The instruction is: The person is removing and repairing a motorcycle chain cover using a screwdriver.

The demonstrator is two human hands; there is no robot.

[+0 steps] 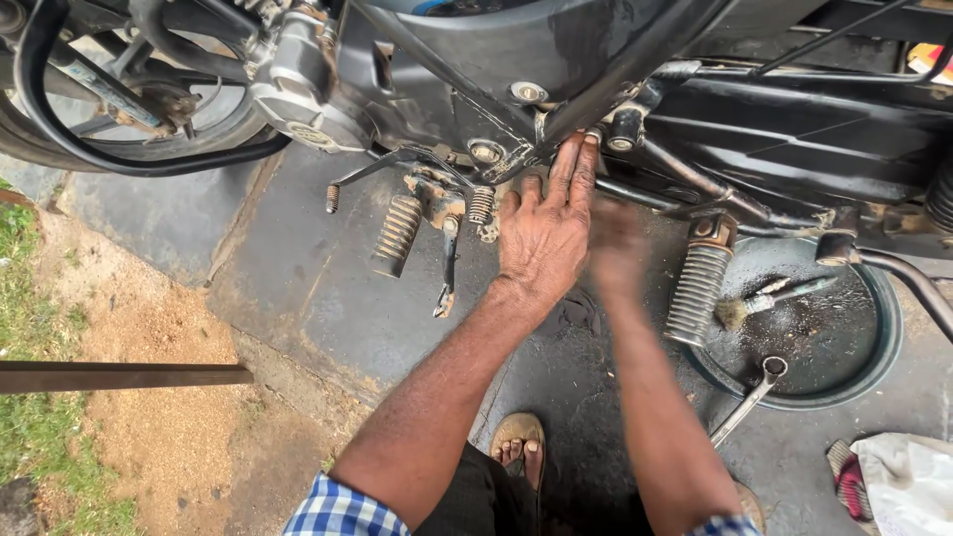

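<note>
I am pressing my left hand (543,238), fingers stretched out flat and gripping nothing, against the motorcycle frame (794,139) at a far bolt (594,135), while my blurred right hand (617,246) is hovering just right, its grip unreadable.

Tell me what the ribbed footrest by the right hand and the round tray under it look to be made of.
Ribbed footrest: probably rubber over a metal core; the sleeve is dull, dusty grey with moulded ridges, and its bracket looks like rusty steel.
Round tray: likely moulded plastic or painted metal; a dark teal, smooth raised rim, its floor matted with oily grit. The look leaves it open.
The right hand is blurred.
</note>
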